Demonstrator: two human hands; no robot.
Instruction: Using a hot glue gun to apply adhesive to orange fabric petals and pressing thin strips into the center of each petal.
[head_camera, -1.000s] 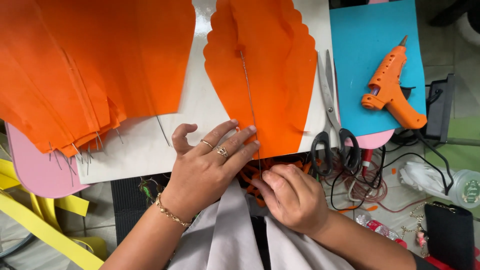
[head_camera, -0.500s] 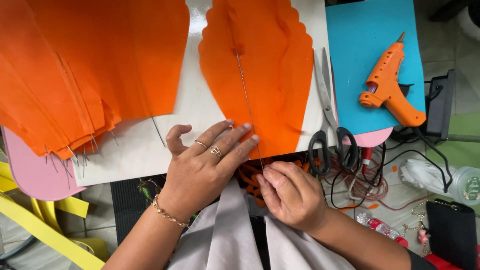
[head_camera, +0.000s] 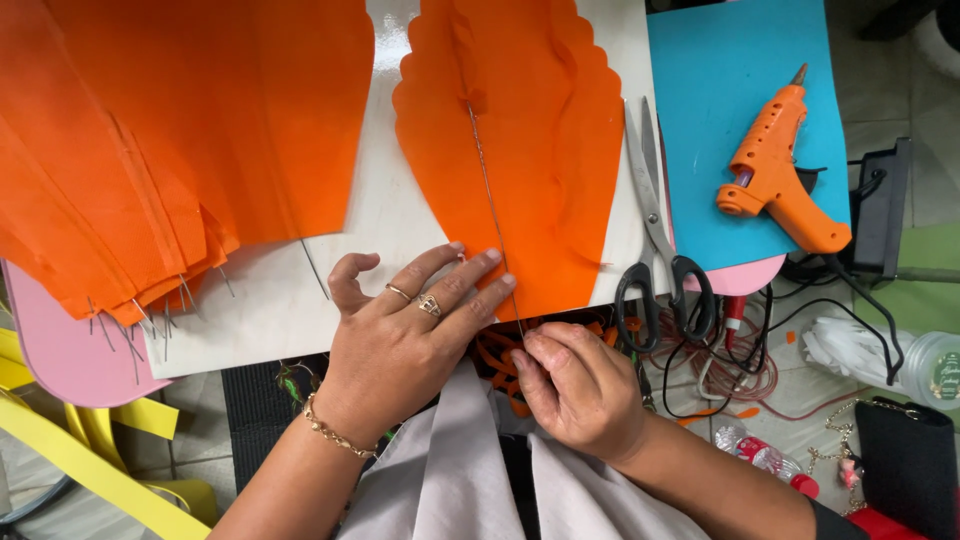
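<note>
An orange scalloped paper petal (head_camera: 540, 150) lies on the white table (head_camera: 385, 215), with a thin metal wire (head_camera: 490, 200) running down its middle. My left hand (head_camera: 405, 335) presses flat on the petal's lower edge, fingers spread beside the wire. At the table's front edge, my right hand (head_camera: 575, 385) pinches the wire's lower end between fingers and thumb.
A stack of orange wired petals (head_camera: 170, 140) covers the left of the table. Black-handled scissors (head_camera: 655, 250) lie right of the petal. An orange glue gun (head_camera: 775, 165) rests on a blue sheet (head_camera: 735, 120). Pink sheet (head_camera: 60, 350), yellow strips (head_camera: 90, 460) and cables (head_camera: 740, 360) lie around.
My left hand has slid slightly right along the petal's lower edge. My right hand keeps its pinch on the wire end.
</note>
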